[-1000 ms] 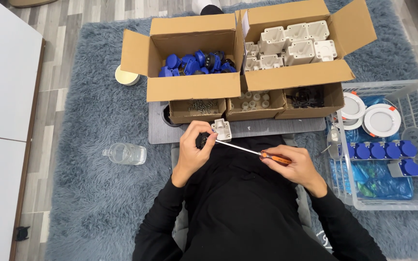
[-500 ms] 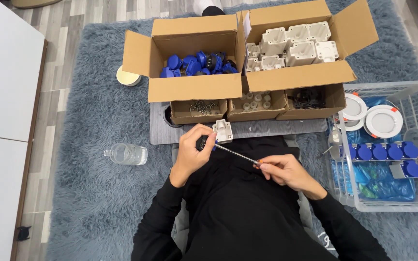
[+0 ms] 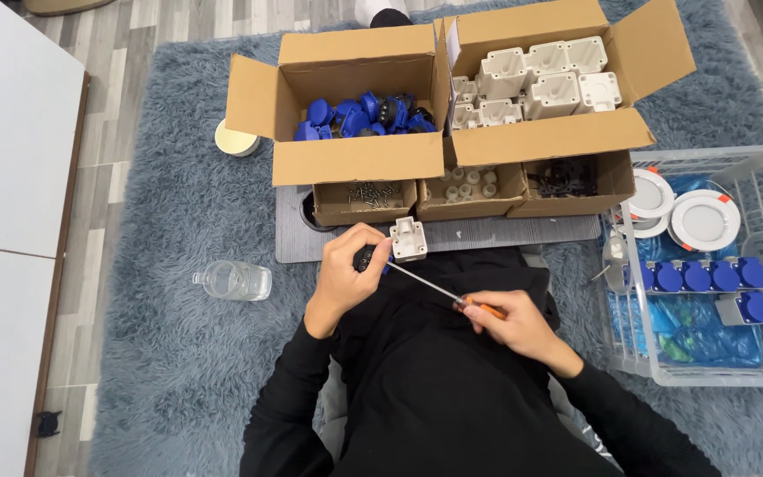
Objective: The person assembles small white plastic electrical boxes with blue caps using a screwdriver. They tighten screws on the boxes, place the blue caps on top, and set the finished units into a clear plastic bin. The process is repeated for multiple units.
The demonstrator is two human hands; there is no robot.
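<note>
Driving in closer than a moment ago, the right hand [image 3: 509, 325] is gripping the orange-handled screwdriver [image 3: 439, 291]; the left hand [image 3: 346, 276] is clasping the small white plastic housing [image 3: 407, 239].

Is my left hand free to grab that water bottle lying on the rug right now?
Probably not yet. The left hand is gripping the white housing, so it is occupied. The path itself looks open: only bare rug lies between it and the water bottle.

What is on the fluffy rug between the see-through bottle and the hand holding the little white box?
Nothing. In the head view, only bare grey rug lies between the clear plastic bottle and the left hand, which holds the small white box.
</note>
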